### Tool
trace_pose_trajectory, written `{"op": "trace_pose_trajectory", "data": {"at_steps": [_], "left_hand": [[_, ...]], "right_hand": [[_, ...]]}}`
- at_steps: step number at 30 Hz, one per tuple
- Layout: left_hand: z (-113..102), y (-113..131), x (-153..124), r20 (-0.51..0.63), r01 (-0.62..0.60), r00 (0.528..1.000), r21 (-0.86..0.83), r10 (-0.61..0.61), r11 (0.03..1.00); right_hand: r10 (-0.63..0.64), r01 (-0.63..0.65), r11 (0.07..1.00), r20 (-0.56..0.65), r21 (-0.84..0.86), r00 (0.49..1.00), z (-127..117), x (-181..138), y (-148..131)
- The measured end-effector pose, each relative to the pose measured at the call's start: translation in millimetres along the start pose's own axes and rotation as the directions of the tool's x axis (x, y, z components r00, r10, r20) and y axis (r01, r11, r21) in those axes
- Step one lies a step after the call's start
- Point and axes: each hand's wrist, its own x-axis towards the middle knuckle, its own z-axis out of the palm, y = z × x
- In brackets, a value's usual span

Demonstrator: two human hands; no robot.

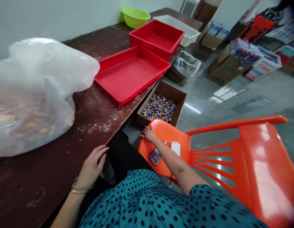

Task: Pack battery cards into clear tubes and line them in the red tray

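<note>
My left hand, a bangle at its wrist, is at the edge of the brown table. Its fingers are loosely stretched out and hold nothing. Over on the orange chair, my right hand reaches to the seat's far edge, fingers apart and nothing visible in them. Just past it a cardboard box contains many small blue and gold cylinders that look like batteries. A phone and a white power bank-like block lie on the seat, partly hidden under my right forearm.
A shallow red tray and a deeper red bin stand on the table. A large clear plastic bag fills its left side. Behind are a green basin and a white crate. Cartons stand on the floor.
</note>
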Motion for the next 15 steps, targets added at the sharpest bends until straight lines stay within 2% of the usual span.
{"op": "trace_pose_trajectory", "data": {"at_steps": [2, 5, 9, 13, 15], "left_hand": [[-10, -2, -22, -0.020, 0.014, 1.000, 0.006, -0.014, 1.000], [-30, -11, -64, -0.095, 0.086, 0.992, 0.013, -0.085, 0.996], [-42, -31, -121, -0.190, 0.224, 0.957, 0.001, -0.219, 0.975], [-34, -44, -162, -0.204, 0.315, 0.928, -0.015, -0.312, 0.949], [-28, -44, -175, -0.204, 0.338, 0.920, -0.019, -0.334, 0.941]], "right_hand": [[-0.007, 0.009, 0.999, 0.041, -0.044, 0.999, 2, 7, 2], [0.041, -0.035, 0.992, 0.040, -0.120, 0.998, 7, -15, 13], [0.119, -0.115, 0.972, 0.012, -0.203, 0.993, 16, -73, 24], [0.163, -0.155, 0.956, 0.013, -0.248, 0.986, 27, -138, 23], [0.158, -0.147, 0.956, 0.024, -0.254, 0.987, 22, -166, 27]]}}
